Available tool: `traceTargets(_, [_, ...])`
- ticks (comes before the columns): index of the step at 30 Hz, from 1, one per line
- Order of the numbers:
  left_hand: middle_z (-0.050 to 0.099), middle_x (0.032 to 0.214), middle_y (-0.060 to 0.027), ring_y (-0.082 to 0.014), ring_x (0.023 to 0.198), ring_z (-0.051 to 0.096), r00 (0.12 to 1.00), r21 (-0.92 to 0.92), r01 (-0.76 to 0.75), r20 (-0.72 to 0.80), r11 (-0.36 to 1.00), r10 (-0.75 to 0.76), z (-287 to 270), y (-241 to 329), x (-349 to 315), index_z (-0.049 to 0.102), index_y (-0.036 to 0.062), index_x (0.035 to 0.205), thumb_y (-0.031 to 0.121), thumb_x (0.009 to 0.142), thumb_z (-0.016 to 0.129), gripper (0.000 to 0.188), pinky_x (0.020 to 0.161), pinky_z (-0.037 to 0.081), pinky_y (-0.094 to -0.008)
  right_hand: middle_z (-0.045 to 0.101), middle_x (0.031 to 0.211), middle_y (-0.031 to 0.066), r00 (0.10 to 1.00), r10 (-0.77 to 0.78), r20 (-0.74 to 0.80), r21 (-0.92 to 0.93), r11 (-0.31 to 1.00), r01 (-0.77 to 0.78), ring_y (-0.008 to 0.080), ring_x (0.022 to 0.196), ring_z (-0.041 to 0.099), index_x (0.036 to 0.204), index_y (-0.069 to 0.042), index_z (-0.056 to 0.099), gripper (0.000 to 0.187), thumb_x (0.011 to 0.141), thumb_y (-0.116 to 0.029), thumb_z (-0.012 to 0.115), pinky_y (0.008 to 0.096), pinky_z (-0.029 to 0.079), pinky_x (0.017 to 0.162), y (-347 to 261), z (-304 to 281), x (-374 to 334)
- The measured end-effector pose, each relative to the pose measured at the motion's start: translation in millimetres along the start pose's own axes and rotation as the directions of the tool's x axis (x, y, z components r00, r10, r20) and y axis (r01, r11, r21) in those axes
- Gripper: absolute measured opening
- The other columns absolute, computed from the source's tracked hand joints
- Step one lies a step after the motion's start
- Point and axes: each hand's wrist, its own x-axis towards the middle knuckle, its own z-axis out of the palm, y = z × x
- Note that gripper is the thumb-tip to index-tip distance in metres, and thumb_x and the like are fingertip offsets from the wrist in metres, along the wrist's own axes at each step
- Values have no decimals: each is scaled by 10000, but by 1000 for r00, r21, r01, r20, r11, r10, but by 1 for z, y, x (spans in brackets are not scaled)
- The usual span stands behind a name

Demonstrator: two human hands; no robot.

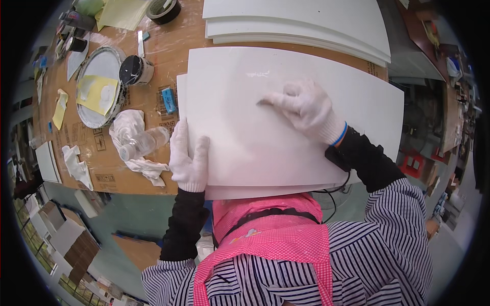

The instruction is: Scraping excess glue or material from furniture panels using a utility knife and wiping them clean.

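A large white panel (229, 153) lies before me on top of another white sheet. My left hand (189, 158), in a white glove, rests at the panel's left edge with thumb and fingers apart. Over the upper right part of the panel is my right hand (303, 107), also gloved. Its fingers are curled, and one digit stretches left to the surface. A small dark spot shows at that tip; whether it is a held thing or a shadow I cannot make out. Small whitish marks (258, 75) show on the panel above it.
Left on the cardboard-covered table (158, 51) are a clear bottle (145, 144), white rags (127, 125), a blue block (169, 100), a black-lidded jar (137, 70) and a round lid (97, 64) with yellow paper. More white panels (301, 23) are stacked beyond. A tape roll (164, 11) lies far left.
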Motion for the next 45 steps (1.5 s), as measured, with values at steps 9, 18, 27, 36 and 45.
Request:
traceTargets(9, [516, 1500, -266, -382, 1418, 481, 1000, 37, 20, -1, 999, -20, 0, 0, 0, 490, -36, 1510, 158, 947, 707, 634, 1204, 360, -454, 681, 804, 78, 994, 107, 16, 69, 992, -107, 286, 683, 648, 1189, -223, 775, 320, 914, -109, 657, 397, 531, 609, 3, 8, -8])
traceTargets(18, [522, 1498, -261, -380, 1416, 492, 998, 72, 57, -21, 996, -56, -2, 0, -3, 501, -29, 1506, 155, 938, 714, 634, 1188, 386, -451, 719, 902, 102, 997, 83, -6, 137, 987, -82, 293, 714, 685, 1200, -191, 772, 350, 907, -46, 648, 382, 553, 621, 6, 5, 12])
traceTargets(27, [520, 1496, -258, -358, 1399, 495, 999, 62, 47, -6, 997, -47, -2, 1, -2, 485, -82, 1493, 153, 962, 669, 609, 1192, 366, -450, 692, 829, 108, 998, 60, -26, 162, 985, -55, 285, 672, 665, 1213, -169, 769, 395, 867, -8, 668, 378, 534, 586, 13, 3, 7])
traceTargets(36, [528, 1494, -261, -384, 1409, 501, 999, 47, 46, -24, 998, -45, -2, -2, -3, 510, -21, 1504, 175, 937, 720, 635, 1183, 395, -451, 560, 709, 63, 971, 199, -133, 49, 980, -194, 260, 608, 582, 1160, -189, 788, 386, 822, -21, 705, 394, 486, 531, 16, 13, -4])
traceTargets(45, [528, 1494, -263, -387, 1404, 503, 998, 53, 65, -31, 996, -63, -4, 0, -4, 512, -16, 1504, 186, 944, 717, 629, 1181, 396, -453, 610, 750, 74, 997, 80, -24, 17, 997, -79, 265, 584, 593, 1275, -225, 755, 484, 851, -9, 663, 374, 480, 511, 16, 9, 3])
